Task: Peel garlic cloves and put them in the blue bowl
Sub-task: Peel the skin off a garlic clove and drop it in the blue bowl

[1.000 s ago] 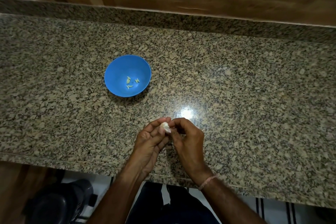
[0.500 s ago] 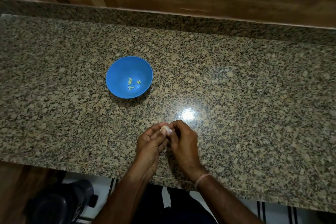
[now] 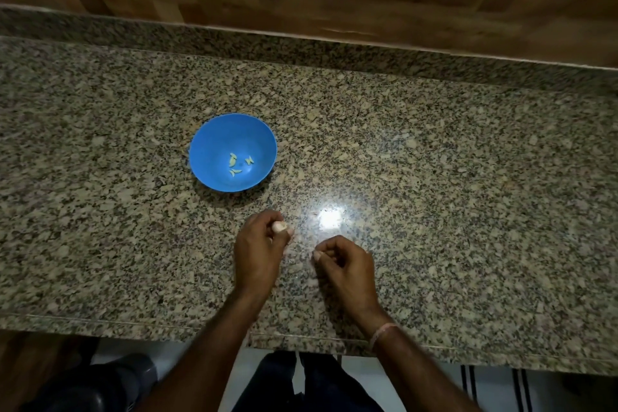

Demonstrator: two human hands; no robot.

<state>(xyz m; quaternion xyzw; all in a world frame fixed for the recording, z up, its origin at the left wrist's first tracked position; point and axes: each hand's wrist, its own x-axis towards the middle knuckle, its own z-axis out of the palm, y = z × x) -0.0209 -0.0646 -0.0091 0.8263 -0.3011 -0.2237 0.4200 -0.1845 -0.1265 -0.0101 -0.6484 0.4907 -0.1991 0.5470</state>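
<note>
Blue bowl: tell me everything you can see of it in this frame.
The blue bowl is small and round, plain smooth bright blue, plastic by its look, with no handle or marking. It stands upright on the speckled granite counter, left of centre. Inside lie a few small pale yellowish garlic pieces, near the bottom; the rest is bare. Nothing else touches it: the left hand, the nearer one, is apart on its near side.

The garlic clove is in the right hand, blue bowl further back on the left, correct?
Not quite: the head view shows the left hand pinching the garlic clove, not the right hand. The blue bowl is placed as you said.
</note>
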